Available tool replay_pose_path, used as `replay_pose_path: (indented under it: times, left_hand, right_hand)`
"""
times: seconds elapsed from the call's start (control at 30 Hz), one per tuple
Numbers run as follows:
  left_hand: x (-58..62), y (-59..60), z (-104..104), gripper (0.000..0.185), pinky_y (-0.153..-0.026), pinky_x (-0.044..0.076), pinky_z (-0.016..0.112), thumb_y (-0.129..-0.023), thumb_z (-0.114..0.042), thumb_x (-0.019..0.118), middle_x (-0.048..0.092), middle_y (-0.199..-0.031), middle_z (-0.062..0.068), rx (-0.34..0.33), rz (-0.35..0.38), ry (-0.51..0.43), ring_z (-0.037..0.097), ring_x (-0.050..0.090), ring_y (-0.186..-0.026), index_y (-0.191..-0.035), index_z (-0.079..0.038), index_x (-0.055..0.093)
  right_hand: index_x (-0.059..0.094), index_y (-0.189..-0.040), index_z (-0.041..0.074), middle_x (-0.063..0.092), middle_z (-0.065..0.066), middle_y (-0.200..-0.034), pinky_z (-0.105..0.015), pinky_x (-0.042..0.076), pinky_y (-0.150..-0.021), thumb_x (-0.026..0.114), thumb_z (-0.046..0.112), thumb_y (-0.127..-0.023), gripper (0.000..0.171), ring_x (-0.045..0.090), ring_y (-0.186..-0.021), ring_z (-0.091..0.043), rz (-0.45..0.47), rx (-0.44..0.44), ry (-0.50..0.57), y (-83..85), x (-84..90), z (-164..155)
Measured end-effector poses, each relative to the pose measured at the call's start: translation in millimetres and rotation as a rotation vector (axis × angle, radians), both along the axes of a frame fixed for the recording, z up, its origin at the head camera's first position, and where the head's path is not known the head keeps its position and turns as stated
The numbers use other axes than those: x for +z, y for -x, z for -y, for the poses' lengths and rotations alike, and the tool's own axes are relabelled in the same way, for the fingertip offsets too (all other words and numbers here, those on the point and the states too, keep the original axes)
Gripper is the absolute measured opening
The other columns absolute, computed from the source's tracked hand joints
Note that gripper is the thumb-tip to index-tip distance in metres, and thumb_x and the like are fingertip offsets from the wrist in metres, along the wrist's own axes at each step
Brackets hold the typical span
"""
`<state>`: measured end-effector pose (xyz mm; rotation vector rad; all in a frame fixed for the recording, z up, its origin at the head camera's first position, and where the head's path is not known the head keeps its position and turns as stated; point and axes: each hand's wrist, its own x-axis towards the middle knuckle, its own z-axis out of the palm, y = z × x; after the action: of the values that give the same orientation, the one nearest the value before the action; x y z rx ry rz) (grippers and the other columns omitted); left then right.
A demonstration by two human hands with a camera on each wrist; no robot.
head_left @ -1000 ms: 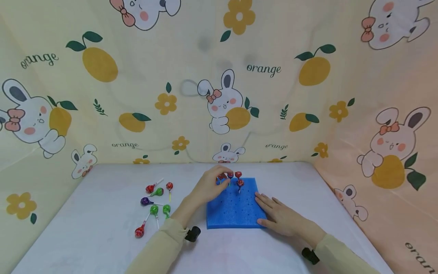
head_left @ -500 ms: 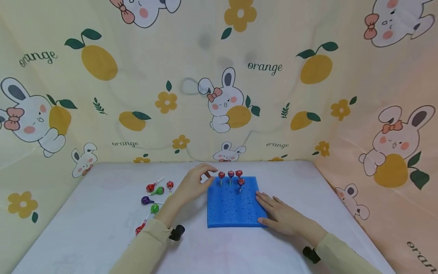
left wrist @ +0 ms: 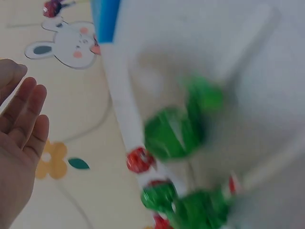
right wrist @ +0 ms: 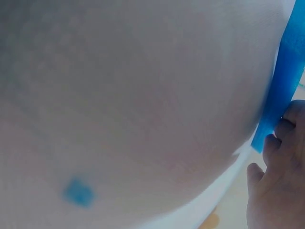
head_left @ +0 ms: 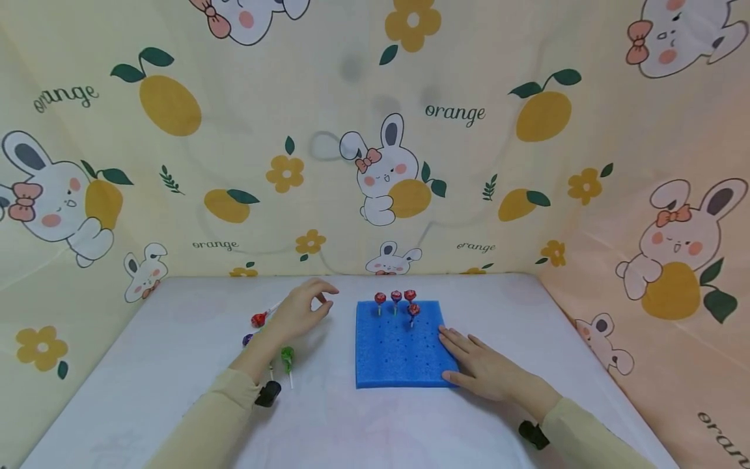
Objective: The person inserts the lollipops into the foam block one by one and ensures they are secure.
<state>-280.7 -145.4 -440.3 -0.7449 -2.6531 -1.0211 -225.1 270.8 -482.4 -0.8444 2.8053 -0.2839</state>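
Four red lollipops [head_left: 396,301] stood along the blue foam pad's [head_left: 398,355] far edge; left hand [head_left: 300,311] empty, fingers loose, I'd pinch a loose lollipop [head_left: 286,355] low on its stick while right hand [head_left: 477,366] lay flat on the pad's right edge.

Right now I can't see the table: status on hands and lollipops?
Left hand empty, over loose lollipops. Right hand flat on blue foam board. Four lollipops standing in board. Nothing in the way.

Staged tabletop booth: cartoon bunny-and-orange backdrop [head_left: 387,176] encloses white table [head_left: 176,365].

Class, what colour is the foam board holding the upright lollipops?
Blue; the foam board shows best in the head view.
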Motion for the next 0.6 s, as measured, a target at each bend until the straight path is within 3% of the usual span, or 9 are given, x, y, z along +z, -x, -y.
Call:
replay_pose_path:
  times: [0.2, 0.4, 0.6]
  left_hand:
    - [-7.3, 5.0, 23, 0.026, -0.090, 0.058, 0.048, -0.098, -0.005, 0.069, 0.067, -0.124, 0.007, 0.024, 0.022, 0.078, 0.023, 0.067, -0.101, -0.123, -0.007, 0.071]
    - [-11.9, 11.1, 42, 0.024, -0.083, 0.058, 0.041, -0.097, -0.005, 0.068, 0.066, -0.123, 0.007, 0.036, 0.046, 0.159, 0.024, 0.066, -0.100, -0.121, -0.006, 0.071]
    - [-13.9, 14.8, 58, 0.023, -0.080, 0.056, 0.042, -0.096, -0.005, 0.068, 0.066, -0.118, 0.009, 0.034, 0.063, 0.243, 0.028, 0.066, -0.099, -0.119, -0.003, 0.072]
  right_hand:
    - [0.023, -0.166, 0.010, 0.016, -0.007, -0.174, -0.060, 0.018, -0.125, 0.042, 0.070, -0.102, 0.090, 0.018, -0.159, -0.033, 0.004, 0.005, 0.010, 0.3, -1.9, -1]
    - [0.023, -0.166, 0.009, 0.015, -0.007, -0.174, -0.061, 0.019, -0.125, 0.041, 0.071, -0.102, 0.090, 0.018, -0.159, -0.033, -0.002, 0.010, 0.013, 0.6, -4.5, -2]
    - [0.024, -0.165, 0.009, 0.015, -0.007, -0.174, -0.061, 0.019, -0.125, 0.041, 0.070, -0.102, 0.089, 0.019, -0.158, -0.033, -0.014, 0.017, 0.019, 1.0, -4.5, -3]
